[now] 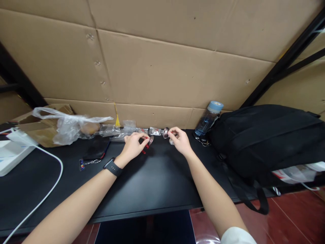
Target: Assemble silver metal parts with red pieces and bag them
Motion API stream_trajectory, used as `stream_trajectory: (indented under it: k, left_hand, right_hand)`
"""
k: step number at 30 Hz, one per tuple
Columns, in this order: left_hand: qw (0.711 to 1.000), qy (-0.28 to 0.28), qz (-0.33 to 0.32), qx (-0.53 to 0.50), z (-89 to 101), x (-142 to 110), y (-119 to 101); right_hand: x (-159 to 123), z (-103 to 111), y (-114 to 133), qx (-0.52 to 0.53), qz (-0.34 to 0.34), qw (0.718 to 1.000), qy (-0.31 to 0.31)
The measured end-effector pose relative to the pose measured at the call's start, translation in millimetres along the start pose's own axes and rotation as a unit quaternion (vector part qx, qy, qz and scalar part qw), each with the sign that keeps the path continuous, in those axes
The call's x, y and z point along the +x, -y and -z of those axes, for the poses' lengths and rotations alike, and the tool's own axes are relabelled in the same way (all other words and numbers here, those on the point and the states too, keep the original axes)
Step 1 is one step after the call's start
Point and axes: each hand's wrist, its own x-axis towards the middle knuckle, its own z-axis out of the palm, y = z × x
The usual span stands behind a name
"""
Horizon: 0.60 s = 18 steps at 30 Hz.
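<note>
My left hand (134, 145), with a dark watch on its wrist, pinches a small round shiny disc with red cord (151, 140) just above the black table (147, 183). The fingers of my right hand (180, 140) are closed at the edge of a dark, glossy round disc (165, 131). Below those fingertips is a silvery round piece (171, 141), partly covered by the hand. Between and behind both hands, a clear packet with a round piece inside (155, 131) lies near the cardboard wall. What exactly the discs are I cannot make out.
Clear plastic packets (111, 130) and a knotted plastic bag (68, 125) line the back left. A dark wallet-like case (96, 149) and a white cable (59, 159) lie left. A blue-lidded bottle (208, 118) and black backpack (266, 139) stand right. Cardboard (162, 74) closes the back.
</note>
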Motion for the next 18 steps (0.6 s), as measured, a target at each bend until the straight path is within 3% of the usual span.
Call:
stream_trajectory:
  k: [4, 8, 18]
  left_hand:
    - [0.994, -0.015, 0.028, -0.108, -5.8, 3, 9]
    - [0.978, -0.025, 0.049, -0.202, -15.7, 4, 15]
    - [0.954, -0.02, 0.069, -0.291, -18.5, 2, 9]
  right_hand:
    - [-2, -12, 0, 0.091, -0.014, 0.996, 0.014]
    - [-8, -29, 2, 0.117, -0.009, 0.992, 0.036]
    - [-16, -49, -2, 0.193, -0.036, 0.979, 0.061]
